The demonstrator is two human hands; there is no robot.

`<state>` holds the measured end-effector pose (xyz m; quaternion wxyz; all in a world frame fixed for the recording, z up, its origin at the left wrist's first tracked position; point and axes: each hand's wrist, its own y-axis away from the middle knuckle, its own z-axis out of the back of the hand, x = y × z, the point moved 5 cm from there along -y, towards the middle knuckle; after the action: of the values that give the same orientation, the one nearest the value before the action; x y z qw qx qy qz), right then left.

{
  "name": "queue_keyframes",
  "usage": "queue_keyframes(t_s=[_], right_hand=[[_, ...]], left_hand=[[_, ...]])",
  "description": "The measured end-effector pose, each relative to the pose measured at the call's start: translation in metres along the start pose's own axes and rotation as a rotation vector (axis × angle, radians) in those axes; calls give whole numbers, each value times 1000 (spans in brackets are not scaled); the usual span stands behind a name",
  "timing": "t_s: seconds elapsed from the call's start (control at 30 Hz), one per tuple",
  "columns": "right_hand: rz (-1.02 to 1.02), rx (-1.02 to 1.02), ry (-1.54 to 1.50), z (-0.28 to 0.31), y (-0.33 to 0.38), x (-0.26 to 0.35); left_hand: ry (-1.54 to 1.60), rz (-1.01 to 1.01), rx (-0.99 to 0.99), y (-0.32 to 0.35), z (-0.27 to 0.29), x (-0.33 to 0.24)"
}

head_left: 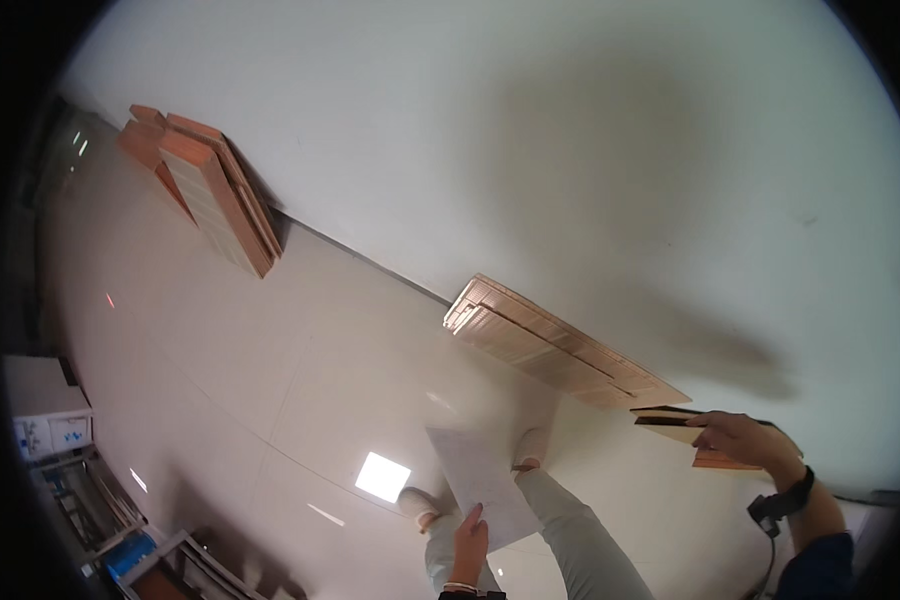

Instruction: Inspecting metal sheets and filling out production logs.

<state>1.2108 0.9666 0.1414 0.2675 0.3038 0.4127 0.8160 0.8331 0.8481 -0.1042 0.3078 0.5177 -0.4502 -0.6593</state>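
Observation:
A thin white sheet of paper (483,478) hangs in front of my legs, its lower edge pinched by my left hand (470,543) with the thumb on top. Off to the right, my right hand (740,438) reaches toward the wall and its fingers close over the upper edge of a flat cardboard piece (670,430) with a dark edge. An orange-brown piece (720,460) shows just below those fingers. Next to them, a stack of flattened cardboard (560,350) leans on the wall's foot.
Farther left, more flattened cardboard boxes (215,190) lean against the white wall (370,130). At the lower left stand a white cabinet (50,415) and a metal-framed rack (100,500) with a blue item. My feet are on the glossy tiled floor (270,370). A cable hangs from my right wrist.

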Motion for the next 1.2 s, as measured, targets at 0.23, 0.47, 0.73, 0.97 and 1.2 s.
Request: queue_keyframes(t_s=[0.23,0.47,0.73,0.97,1.2], right_hand=[[391,-162,192,-89,-183,-81],[595,-751,249,-151,-289,-71],[329,-140,30,-186,-273,-52],[366,-907,276,-173,-285,-139],[273,-1064,298,-187,-286,-181]], left_hand=[[72,-420,-103,-91,-57,1],[196,-480,105,-185,-72,-45],[111,-769,220,-264,-92,-61],[-117,-392,367,-253,-87,-25],[137,-346,391,-285,-81,16]])
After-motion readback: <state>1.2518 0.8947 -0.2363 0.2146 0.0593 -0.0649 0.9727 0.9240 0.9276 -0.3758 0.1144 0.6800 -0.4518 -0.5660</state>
